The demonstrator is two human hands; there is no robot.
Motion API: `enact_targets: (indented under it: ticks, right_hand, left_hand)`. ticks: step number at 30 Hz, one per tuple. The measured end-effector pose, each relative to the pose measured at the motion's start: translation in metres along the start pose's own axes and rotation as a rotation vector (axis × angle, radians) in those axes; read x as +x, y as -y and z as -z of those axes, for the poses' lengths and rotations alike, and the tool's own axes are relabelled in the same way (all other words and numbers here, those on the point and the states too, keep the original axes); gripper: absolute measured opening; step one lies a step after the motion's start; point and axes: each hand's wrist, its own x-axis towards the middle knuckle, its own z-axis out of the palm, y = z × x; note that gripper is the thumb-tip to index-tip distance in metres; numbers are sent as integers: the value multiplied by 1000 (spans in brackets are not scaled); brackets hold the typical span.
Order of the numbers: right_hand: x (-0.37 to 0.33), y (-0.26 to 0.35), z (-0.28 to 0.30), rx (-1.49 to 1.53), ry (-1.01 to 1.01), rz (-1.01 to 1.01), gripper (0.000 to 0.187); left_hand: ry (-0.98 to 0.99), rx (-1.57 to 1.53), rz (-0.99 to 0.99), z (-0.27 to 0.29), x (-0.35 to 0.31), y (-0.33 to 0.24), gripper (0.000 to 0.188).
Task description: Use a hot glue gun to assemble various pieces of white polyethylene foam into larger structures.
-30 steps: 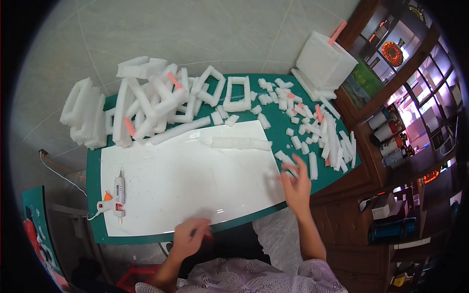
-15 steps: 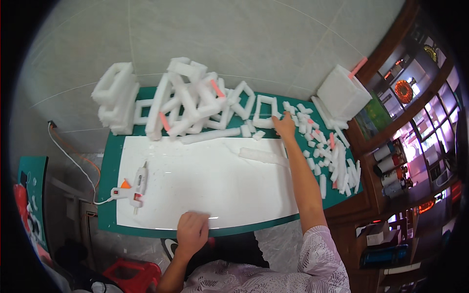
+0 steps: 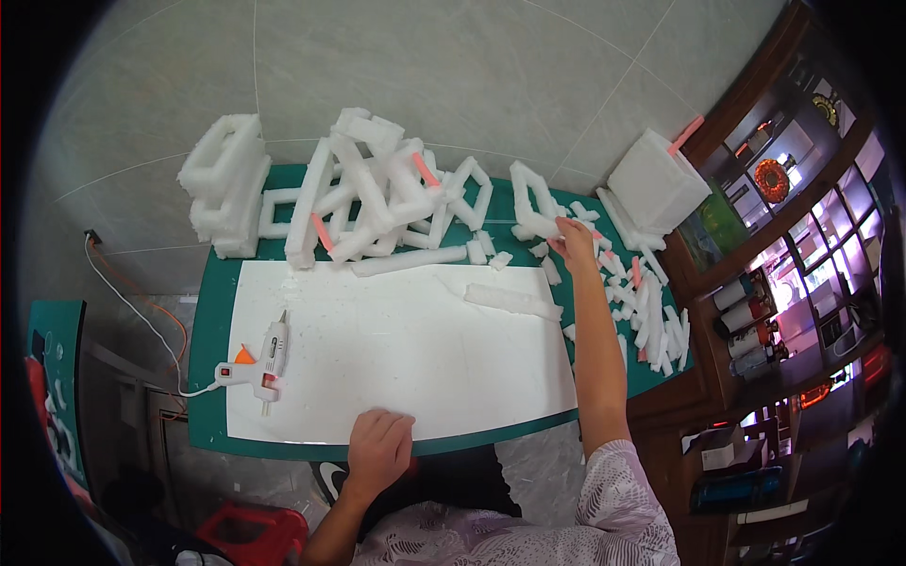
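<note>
A rectangular frame of white foam strips (image 3: 522, 193) stands tilted up on the right part of the table's far side. My right hand (image 3: 574, 242) is closed on its near right corner, thumb and fingers pinching the strip. My left hand (image 3: 379, 447) rests at the near edge of the white board (image 3: 425, 368), its fingers curled in and nothing showing in them. On the board's far right lies a flat off-white foam strip (image 3: 512, 301). A white glue gun (image 3: 269, 363) with an orange trigger lies on the board's left side.
A pile of white foam frames (image 3: 368, 189) stands at the back, beside stacked foam frames (image 3: 225, 189) on the left. Many loose foam offcuts (image 3: 651, 316) lie to the right, below a white foam block (image 3: 658, 179). A red stool (image 3: 253, 535) is at lower left.
My right hand has moved slightly right with the foam frame, which has gone from lying on the mat to tilted up. My left hand has shifted slightly right along the edge.
</note>
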Motion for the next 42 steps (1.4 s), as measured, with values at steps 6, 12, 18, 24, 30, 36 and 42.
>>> enact_targets:
  ticks: [6, 12, 18, 24, 30, 36, 42]
  right_hand:
    - [-7, 5, -63, 258, 184, -38, 34]
    - [-31, -1, -110, 43, 278, -157, 37]
    - [-57, -4, -63, -38, 343, -38, 36]
    - [-109, 0, 2, -282, 293, 177, 29]
    - [-185, -15, 59, -635, 113, 490, 23]
    - [-242, -30, 56, -900, 267, 796, 32]
    - [-255, -53, 48, -886, 336, 664, 37]
  left_hand:
    - [7, 3, 8, -1, -1, -1, 16]
    - [1, -9, 34, 0, -1, -4, 15]
    - [25, 8, 54, -2, 3, -5, 17]
    - [60, 52, 22, -2, 2, -4, 19]
    - [74, 95, 44, -5, 2, -5, 21]
    - [86, 127, 40, -6, 3, -6, 22]
    - [83, 139, 60, -10, 3, -8, 25]
